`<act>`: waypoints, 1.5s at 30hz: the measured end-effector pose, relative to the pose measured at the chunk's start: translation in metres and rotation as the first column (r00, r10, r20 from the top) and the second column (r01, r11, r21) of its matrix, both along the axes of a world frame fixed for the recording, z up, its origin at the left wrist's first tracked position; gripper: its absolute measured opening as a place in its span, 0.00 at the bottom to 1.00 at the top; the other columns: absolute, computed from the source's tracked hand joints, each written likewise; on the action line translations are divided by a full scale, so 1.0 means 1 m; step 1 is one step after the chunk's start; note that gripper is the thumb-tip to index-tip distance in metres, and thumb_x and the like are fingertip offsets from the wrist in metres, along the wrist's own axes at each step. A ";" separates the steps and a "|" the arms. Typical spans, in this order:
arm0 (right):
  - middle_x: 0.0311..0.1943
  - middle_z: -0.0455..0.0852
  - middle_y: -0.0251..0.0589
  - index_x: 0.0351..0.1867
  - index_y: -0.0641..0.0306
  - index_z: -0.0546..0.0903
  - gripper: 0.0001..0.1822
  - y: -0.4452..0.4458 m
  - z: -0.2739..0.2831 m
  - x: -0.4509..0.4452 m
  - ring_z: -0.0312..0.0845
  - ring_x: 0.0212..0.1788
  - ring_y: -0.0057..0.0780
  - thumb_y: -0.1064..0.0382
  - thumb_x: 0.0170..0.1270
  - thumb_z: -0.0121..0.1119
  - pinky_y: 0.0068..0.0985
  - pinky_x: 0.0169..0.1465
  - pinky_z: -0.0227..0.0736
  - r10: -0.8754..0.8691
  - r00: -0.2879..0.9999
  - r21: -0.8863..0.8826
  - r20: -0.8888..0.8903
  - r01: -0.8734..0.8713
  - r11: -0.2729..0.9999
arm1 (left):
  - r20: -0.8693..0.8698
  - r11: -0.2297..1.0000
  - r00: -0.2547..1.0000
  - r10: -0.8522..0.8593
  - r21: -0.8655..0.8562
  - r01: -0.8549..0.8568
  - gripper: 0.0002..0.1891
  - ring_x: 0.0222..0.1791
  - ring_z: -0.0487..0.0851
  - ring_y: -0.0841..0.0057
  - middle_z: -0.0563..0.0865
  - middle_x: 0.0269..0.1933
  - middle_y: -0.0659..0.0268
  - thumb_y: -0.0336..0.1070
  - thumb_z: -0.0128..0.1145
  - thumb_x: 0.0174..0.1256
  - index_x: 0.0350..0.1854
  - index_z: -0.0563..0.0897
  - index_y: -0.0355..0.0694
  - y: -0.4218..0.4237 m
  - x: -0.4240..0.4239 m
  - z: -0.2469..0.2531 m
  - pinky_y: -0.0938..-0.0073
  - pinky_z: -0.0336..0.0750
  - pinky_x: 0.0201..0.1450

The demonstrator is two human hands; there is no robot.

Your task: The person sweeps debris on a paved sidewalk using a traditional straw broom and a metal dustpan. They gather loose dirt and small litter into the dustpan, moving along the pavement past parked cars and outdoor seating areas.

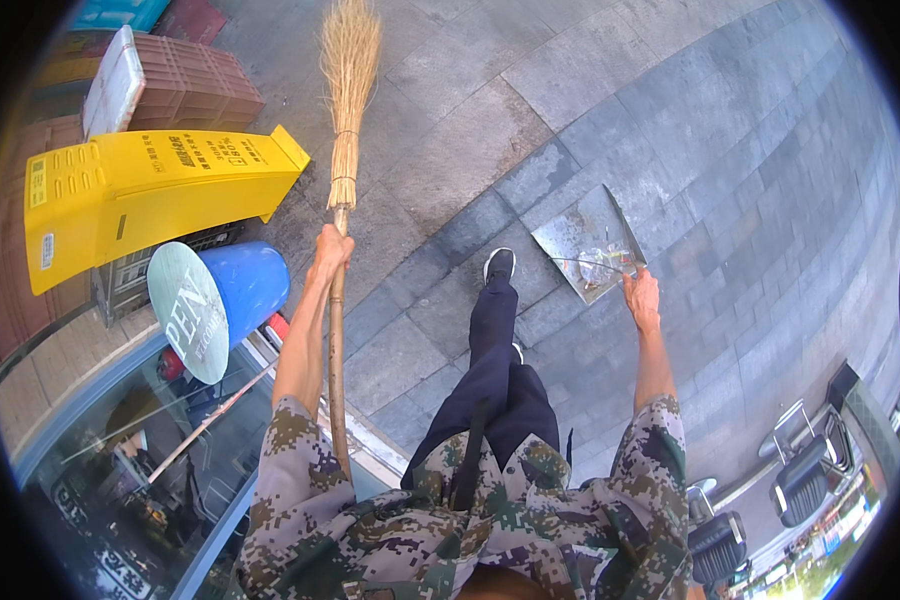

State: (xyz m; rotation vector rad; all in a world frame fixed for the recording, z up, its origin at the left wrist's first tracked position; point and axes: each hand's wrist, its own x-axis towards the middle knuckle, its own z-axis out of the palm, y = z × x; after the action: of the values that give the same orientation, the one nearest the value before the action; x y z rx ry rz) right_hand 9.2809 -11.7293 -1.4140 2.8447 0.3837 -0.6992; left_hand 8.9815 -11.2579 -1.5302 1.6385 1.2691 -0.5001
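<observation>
My left hand (330, 247) grips the wooden handle of a straw broom (348, 97) just below its bound bristles. The bristle head points forward, and the handle runs back beside my left forearm. On the other side, my right hand (642, 298) holds a metal dustpan (577, 217) by its rear, over the paving. Crumpled clear plastic and small scraps of litter (600, 262) lie inside the pan. A thin dark wire or stick crosses the litter.
Grey stone paving (450, 315) spreads underfoot. To the left stand a yellow cabinet (165, 187), a blue barrel (247, 281) with a round sign (187, 311), brown crates (195, 86) and a glass shopfront (142, 465). Black chairs (802, 480) stand at lower right.
</observation>
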 end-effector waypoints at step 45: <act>0.37 0.77 0.60 0.37 0.77 0.75 0.27 -0.135 0.098 0.050 0.73 0.43 0.51 0.50 0.45 0.57 0.38 0.48 0.67 -0.223 0.970 -0.037 0.102 0.228 0.973 | -0.084 0.682 0.781 0.619 -0.436 -0.587 0.08 0.15 0.74 0.74 0.75 0.15 0.63 0.32 0.57 0.41 0.17 0.75 0.32 -0.305 -0.116 0.168 0.70 0.66 0.18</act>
State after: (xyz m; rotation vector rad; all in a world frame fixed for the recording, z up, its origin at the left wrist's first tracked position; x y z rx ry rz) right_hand 9.3309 -11.8641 -1.3162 2.8892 0.0272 -0.5957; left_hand 8.8652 -11.5627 -1.3625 0.7701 1.4263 -0.2754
